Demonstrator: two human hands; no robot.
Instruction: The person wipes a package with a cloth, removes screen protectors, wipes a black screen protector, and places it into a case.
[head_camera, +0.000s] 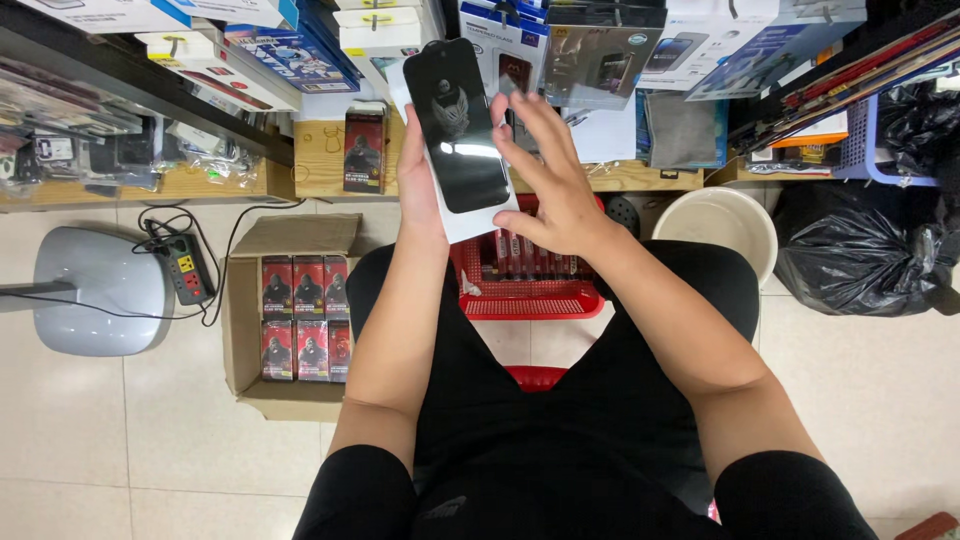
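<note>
The left hand holds a flat black screen protector on its white backing card up in front of the shelves, above the person's lap; its fingers are mostly hidden behind the card, so only the thumb side along the left edge shows, gripping that edge. The right hand lies against the card's right edge, fingers spread and slightly bent, with the thumb tucked under the lower right corner. The piece looks thin, light and stiff, with a glossy face that probably slips and marks easily; if it is glass it would likely crack when bent, so holding it by the long edges, as both hands do now, seems the safest grip. Below it a red plastic basket holds a row of small packs, and on the floor to the left an open cardboard box carries dark red retail boxes. A power strip lies nearby.
</note>
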